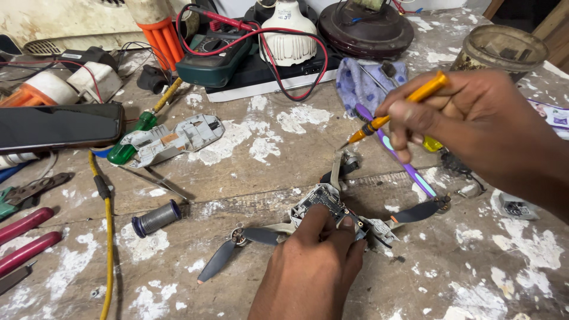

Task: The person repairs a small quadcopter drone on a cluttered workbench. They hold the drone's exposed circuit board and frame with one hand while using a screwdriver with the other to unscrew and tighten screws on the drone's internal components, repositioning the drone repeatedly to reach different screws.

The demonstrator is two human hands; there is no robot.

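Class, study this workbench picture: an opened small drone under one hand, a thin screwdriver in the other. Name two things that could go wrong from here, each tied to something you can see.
1. The yellow screwdriver in the right hand hangs tip-down above the drone; a slip might scratch the bare circuit board.
2. The left hand presses on the drone body beside thin propeller blades; leaning harder could possibly bend them.

left hand pressed down, right hand raised, pinching
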